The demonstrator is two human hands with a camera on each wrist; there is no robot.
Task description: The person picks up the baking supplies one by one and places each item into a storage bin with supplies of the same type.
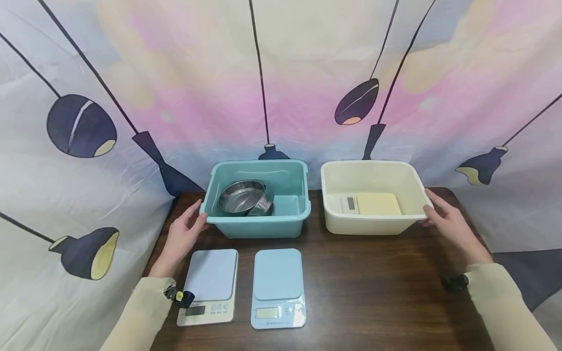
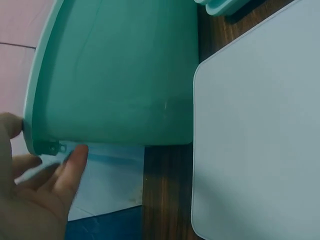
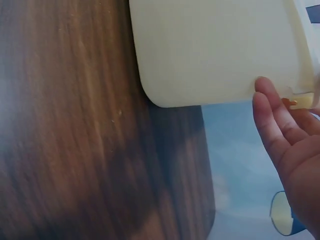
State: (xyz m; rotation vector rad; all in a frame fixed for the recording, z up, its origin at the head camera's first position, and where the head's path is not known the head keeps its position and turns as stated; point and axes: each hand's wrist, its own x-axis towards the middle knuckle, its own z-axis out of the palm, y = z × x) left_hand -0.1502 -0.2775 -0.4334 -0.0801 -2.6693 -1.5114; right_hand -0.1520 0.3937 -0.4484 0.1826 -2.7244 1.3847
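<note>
At the back of the table, a teal plastic tub (image 1: 263,228) holds a round metal sieve (image 1: 241,195) and another shiny metal piece, partly overlapping it. My left hand (image 1: 182,236) grips this tub's left end at the rim, thumb on the rim and fingers below, as the left wrist view shows. To its right, a cream plastic tub (image 1: 373,225) contains a kitchen scale (image 1: 378,204) with a yellowish top. Its right end is in my right hand (image 1: 454,231), with two fingertips (image 3: 262,85) against the outer wall under the rim in the right wrist view.
Two more kitchen scales lie in front of the teal tub: a white one (image 1: 210,278) at left and a light blue one (image 1: 278,278) beside it. Behind the brown wooden table (image 1: 373,292) hangs a curtain (image 1: 298,73) printed with lamps. A narrow gap separates the tubs.
</note>
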